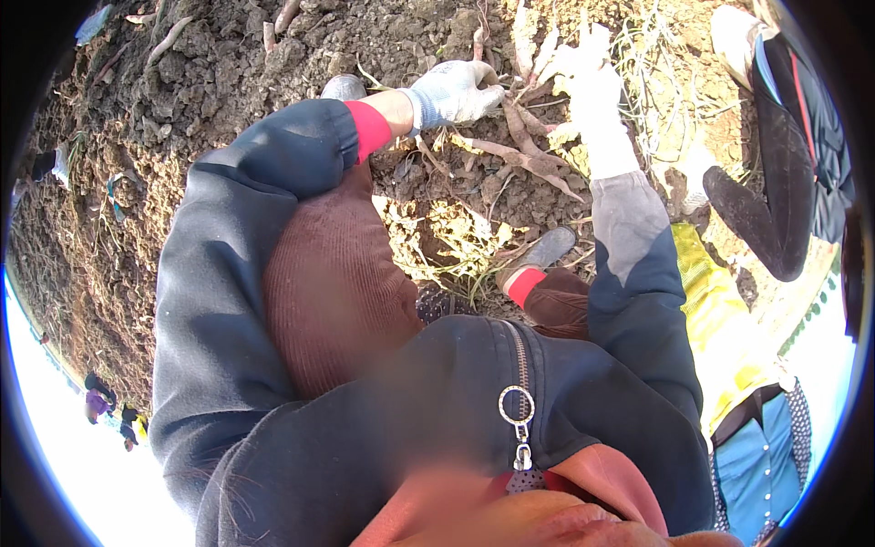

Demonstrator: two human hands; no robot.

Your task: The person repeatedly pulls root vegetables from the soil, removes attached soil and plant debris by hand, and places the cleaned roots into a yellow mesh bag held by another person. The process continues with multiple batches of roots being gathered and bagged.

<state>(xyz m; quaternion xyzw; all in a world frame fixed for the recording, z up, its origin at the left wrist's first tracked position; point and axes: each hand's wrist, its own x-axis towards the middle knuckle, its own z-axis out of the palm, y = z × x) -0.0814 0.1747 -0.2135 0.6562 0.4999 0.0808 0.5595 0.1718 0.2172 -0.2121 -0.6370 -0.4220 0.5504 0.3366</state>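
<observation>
My left hand [459, 94], in a pale knitted work glove, is at the upper middle with its thumb and fingertips curled together beside a cluster of long, tuberous roots [519, 130], which look like sweet potatoes. Whether anything thin is pinched in it cannot be told. My right hand [591, 85], also gloved and washed out by bright sun, is at the right side of the cluster; its fingers and what they may grip are unclear. More roots [530, 162] lie on the soil just below and between both hands.
Clumpy soil [225, 89] spreads around, with loose roots [169, 39] at the upper left. Cut vines [656, 75] lie right of my right hand. My shoe [552, 246] is below the roots. A yellow mesh sack [711, 294] and other people are at the right; more people are far off, lower left.
</observation>
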